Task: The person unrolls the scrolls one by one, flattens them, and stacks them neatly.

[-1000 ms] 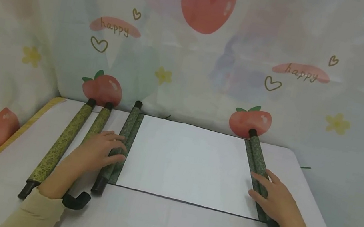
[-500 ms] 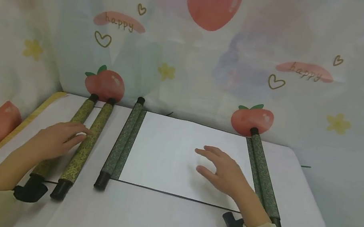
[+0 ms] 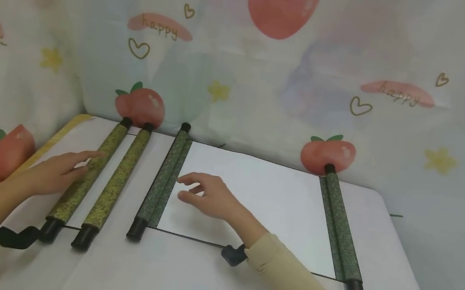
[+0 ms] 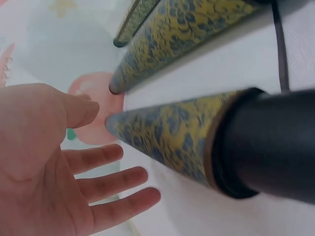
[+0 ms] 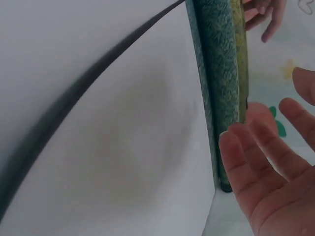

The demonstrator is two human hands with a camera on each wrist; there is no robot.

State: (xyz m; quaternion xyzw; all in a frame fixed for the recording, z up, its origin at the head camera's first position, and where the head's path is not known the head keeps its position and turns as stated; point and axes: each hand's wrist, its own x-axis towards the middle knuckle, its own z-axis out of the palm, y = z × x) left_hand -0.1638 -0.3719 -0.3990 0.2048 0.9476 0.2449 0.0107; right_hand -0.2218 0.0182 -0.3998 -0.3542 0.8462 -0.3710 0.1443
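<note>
A scroll with green patterned rollers lies unrolled on the table, its white paper spread between a left roller and a right roller. Left of it is a yellow scroll with dark floral print; its left roller and right roller lie close together with black end knobs. My left hand is at the yellow left roller, fingers extended, holding nothing; the left wrist view shows the palm beside that roller. My right hand hovers over the paper, relaxed fingers near the green left roller.
The white-covered table has a yellowish left edge. Behind it hangs a fruit-printed curtain, which the far ends of the rollers reach toward. Black wrist devices sit at both cuffs, the left one beside a yellow-scroll knob.
Both hands have moved left: the left from the green left roller to the yellow left roller, the right from the green right roller across the paper. The head view has shifted slightly.
</note>
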